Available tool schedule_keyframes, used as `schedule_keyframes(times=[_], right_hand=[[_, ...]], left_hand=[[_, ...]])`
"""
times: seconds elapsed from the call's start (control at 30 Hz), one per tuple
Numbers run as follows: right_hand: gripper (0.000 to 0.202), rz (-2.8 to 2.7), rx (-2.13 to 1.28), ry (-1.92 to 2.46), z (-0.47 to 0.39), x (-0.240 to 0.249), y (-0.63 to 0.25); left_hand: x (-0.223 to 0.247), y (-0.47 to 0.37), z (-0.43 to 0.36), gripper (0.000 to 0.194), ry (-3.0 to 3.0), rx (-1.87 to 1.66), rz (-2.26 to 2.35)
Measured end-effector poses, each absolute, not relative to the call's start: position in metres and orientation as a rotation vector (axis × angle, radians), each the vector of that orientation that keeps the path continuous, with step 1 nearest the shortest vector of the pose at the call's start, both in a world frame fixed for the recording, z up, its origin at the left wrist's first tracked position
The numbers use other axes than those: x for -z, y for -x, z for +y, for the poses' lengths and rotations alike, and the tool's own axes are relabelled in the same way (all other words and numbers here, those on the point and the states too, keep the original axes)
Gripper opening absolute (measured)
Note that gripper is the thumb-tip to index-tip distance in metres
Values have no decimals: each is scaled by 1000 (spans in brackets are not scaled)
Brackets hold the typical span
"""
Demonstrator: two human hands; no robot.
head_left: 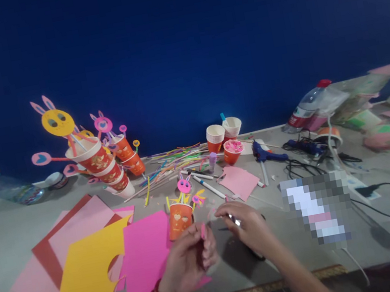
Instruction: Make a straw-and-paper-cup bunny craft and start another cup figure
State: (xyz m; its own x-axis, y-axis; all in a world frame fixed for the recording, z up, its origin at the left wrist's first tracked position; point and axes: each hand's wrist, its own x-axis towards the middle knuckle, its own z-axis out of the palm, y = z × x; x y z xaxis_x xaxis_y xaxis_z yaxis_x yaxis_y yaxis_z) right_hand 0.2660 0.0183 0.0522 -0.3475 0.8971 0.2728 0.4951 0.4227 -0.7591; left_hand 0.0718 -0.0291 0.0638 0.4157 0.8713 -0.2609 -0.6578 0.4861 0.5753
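Observation:
My left hand (pixel 188 253), fingers curled, pinches a small pink paper piece (pixel 203 230). Close by on the right, my right hand (pixel 249 227) has its fingers bent together; what they hold, if anything, is hidden. Parts of what look like dark-handled scissors (pixel 257 255) show beneath that hand, and I cannot tell whether it grips them. Just beyond my left hand stands an orange paper cup (pixel 180 220) with a pink bunny-face cutout (pixel 184 185) rising from it. A bright pink sheet (pixel 148 255) lies under my left forearm side.
Decorated cup stacks (pixel 93 156) stand at the back left, beside a yellow cut sheet (pixel 79 272). Colourful sticks (pixel 168 163), plain cups (pixel 215 137), a cup of pink bits (pixel 233 149) and a blue glue gun (pixel 266 153) lie farther back. Cables and a bottle (pixel 305 109) crowd the right.

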Motion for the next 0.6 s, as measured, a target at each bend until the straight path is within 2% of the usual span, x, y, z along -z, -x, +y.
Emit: schedule_keyframes(times=[0.17, 0.37, 0.6], right_hand=[[14, -1729, -1096, 1124, 10, -63, -252], [27, -1489, -1364, 977, 7, -73, -235], [34, -1352, -1583, 895, 6, -78, -227]], left_hand=[[-62, -80, -31, 25, -49, -928, 350], [-59, -81, -33, 25, -8, -843, 280], [-54, -84, -36, 25, -127, -808, 314]])
